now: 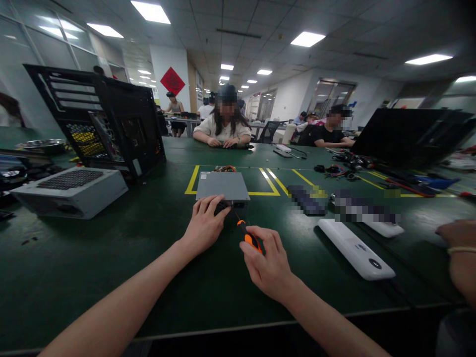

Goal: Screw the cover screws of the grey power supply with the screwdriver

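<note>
A grey metal computer power supply (222, 185) lies on the green table in front of me, with coloured cables (225, 169) bunched at its far side. My left hand (206, 218) rests against its near left edge, fingers laid over the top and front face. In my right hand (269, 260) is an orange and black screwdriver (249, 237), gripped by its handle. Its thin shaft points up and left at the power supply's near face, close to my left fingertips. Whether the tip touches a screw is too small to tell.
A black computer case (145, 134) and a larger power supply (74, 193) stand at left. To the right lie a white power bank-like device (355, 248), blurred phone-shaped items (308, 200) and tangled cables (336, 171). A co-worker (225, 119) sits opposite; another person's arm (461, 253) reaches in at right.
</note>
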`<move>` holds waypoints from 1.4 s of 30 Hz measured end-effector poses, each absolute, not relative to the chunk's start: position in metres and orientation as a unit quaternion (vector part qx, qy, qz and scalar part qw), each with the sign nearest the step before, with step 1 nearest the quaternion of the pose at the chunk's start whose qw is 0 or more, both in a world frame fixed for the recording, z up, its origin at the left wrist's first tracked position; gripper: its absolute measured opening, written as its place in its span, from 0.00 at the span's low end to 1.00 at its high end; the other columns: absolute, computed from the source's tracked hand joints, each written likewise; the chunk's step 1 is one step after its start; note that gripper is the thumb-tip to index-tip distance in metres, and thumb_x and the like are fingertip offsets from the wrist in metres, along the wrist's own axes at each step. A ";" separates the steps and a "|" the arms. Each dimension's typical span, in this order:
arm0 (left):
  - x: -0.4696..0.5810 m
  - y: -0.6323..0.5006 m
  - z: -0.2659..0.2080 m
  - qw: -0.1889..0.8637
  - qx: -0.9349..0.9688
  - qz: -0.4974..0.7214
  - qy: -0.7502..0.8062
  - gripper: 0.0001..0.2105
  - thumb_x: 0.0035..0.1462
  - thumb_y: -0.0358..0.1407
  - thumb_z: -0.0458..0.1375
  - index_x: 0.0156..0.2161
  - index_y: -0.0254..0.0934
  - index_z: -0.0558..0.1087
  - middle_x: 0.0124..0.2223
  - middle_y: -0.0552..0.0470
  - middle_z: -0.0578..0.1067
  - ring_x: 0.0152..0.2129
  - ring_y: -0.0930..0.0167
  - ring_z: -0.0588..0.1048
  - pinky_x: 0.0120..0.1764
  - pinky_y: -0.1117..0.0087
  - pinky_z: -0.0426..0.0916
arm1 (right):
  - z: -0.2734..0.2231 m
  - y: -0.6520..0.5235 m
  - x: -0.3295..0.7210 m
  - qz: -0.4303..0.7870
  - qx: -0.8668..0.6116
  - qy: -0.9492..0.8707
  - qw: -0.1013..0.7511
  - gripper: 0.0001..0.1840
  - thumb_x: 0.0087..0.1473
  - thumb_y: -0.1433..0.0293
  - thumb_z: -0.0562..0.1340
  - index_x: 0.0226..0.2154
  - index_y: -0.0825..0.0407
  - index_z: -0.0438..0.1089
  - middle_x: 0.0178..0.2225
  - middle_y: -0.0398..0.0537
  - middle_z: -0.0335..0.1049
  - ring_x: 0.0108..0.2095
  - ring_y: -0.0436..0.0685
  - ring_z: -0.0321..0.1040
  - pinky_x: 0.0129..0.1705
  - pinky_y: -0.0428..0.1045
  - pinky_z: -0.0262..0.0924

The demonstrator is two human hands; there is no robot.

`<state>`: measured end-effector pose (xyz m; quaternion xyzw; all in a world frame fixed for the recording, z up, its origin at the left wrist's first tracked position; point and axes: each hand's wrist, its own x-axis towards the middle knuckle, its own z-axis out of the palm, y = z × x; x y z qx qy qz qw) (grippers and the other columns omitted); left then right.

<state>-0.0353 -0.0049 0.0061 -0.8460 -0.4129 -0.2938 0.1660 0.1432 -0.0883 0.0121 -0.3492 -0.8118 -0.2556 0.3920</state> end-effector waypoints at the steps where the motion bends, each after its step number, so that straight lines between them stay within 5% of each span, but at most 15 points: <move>1: -0.035 -0.005 0.006 0.166 -0.846 -0.294 -0.413 0.17 0.53 0.29 0.51 0.49 0.42 0.69 0.57 0.44 0.60 0.54 0.59 0.56 0.52 0.54 0.54 | 0.012 -0.088 0.143 -0.260 -0.348 -0.811 0.392 0.11 0.49 0.78 0.57 0.36 0.51 0.64 0.41 0.55 0.61 0.41 0.58 0.61 0.38 0.54 0.66; 9: -0.036 -0.006 0.006 0.173 -0.847 -0.285 -0.415 0.17 0.54 0.29 0.50 0.49 0.41 0.68 0.57 0.44 0.59 0.54 0.60 0.55 0.52 0.55 0.53 | 0.007 -0.083 0.142 -0.221 -0.301 -0.835 0.403 0.17 0.50 0.82 0.54 0.43 0.54 0.59 0.48 0.59 0.59 0.53 0.61 0.57 0.47 0.57 0.65; 23: -0.035 -0.006 0.006 0.178 -0.845 -0.292 -0.411 0.17 0.53 0.29 0.51 0.48 0.41 0.69 0.57 0.44 0.60 0.53 0.59 0.56 0.52 0.55 0.54 | 0.005 -0.079 0.143 -0.246 -0.297 -0.829 0.405 0.12 0.49 0.80 0.58 0.38 0.54 0.64 0.42 0.56 0.68 0.48 0.59 0.63 0.44 0.54 0.67; 27: -0.035 -0.006 0.007 0.175 -0.848 -0.291 -0.406 0.17 0.53 0.29 0.52 0.49 0.41 0.68 0.57 0.44 0.59 0.54 0.59 0.56 0.52 0.55 0.54 | 0.004 -0.080 0.143 -0.234 -0.296 -0.827 0.416 0.15 0.48 0.83 0.56 0.41 0.59 0.61 0.45 0.63 0.63 0.49 0.60 0.61 0.44 0.54 0.67; 32: -0.036 -0.006 0.006 0.177 -0.848 -0.287 -0.410 0.17 0.53 0.29 0.51 0.49 0.41 0.68 0.57 0.43 0.59 0.54 0.59 0.55 0.52 0.54 0.53 | 0.003 -0.079 0.145 -0.256 -0.327 -0.810 0.415 0.13 0.50 0.80 0.57 0.39 0.53 0.61 0.42 0.55 0.63 0.45 0.58 0.62 0.40 0.54 0.68; 42: -0.037 -0.005 0.006 0.177 -0.848 -0.292 -0.405 0.18 0.53 0.28 0.51 0.49 0.41 0.68 0.56 0.43 0.60 0.53 0.59 0.56 0.52 0.54 0.53 | 0.002 -0.079 0.145 -0.252 -0.318 -0.816 0.412 0.13 0.49 0.80 0.57 0.40 0.53 0.62 0.45 0.56 0.60 0.48 0.58 0.61 0.42 0.52 0.68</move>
